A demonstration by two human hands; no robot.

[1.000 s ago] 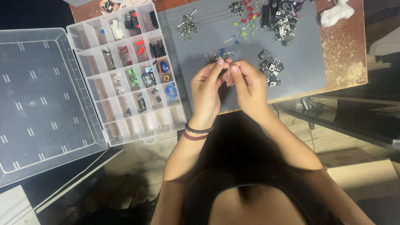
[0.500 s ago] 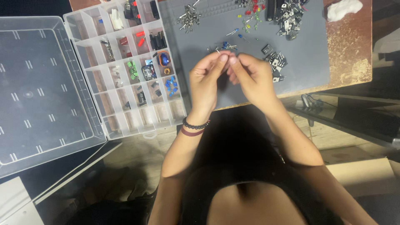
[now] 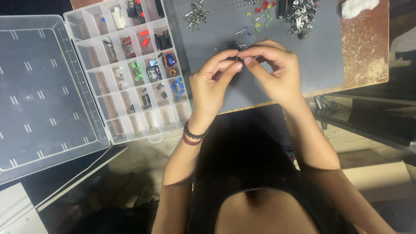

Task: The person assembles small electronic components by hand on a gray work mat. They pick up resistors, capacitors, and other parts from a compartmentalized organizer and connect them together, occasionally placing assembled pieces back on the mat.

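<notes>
My left hand and my right hand meet fingertip to fingertip above the grey work mat. Together they pinch a small dark electronic part with thin wire legs. Its exact shape is hidden by my fingers. A dark beaded bracelet sits on my left wrist. Just beyond my fingers a few small blue parts lie on the mat.
A clear compartment box with small coloured parts lies open to the left, its lid folded flat. Metal parts, coloured LEDs and black components are scattered at the mat's far edge. White wadding sits far right.
The view has shifted slightly, so the table sits lower and to the right in the frame. My hands stay together on the small part, with fingers working it.
</notes>
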